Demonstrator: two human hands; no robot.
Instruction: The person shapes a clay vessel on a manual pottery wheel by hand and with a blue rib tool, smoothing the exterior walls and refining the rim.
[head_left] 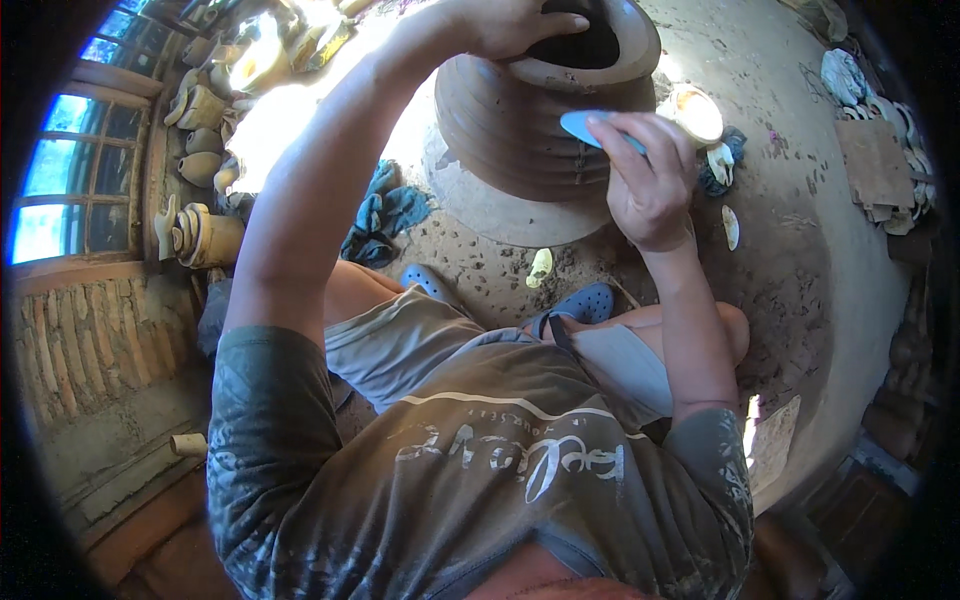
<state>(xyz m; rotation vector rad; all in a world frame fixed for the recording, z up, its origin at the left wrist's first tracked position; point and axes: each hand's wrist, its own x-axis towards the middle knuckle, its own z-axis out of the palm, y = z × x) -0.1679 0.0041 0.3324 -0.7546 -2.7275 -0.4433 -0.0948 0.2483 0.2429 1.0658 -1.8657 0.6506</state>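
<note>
A large brown clay pot (535, 130) with ridged walls and a wide dark mouth stands on a round pale base (560, 228). My left hand (500, 28) lies at the left side of its rim, open, one digit stretched out over the mouth. The other fingers of that hand are hidden. My right hand (650, 180) is closed on a light blue flat scraper (582, 127), held beside the pot's front right wall. Whether the scraper's edge touches the clay I cannot tell.
A dark teal cloth (385, 215) lies left of the base. A yellowish piece (540, 267) rests before it. At the right are a pale bowl (697, 112) and an oval piece (731, 228). Several clay vessels (213, 238) line the window wall. Clay crumbs dot the floor.
</note>
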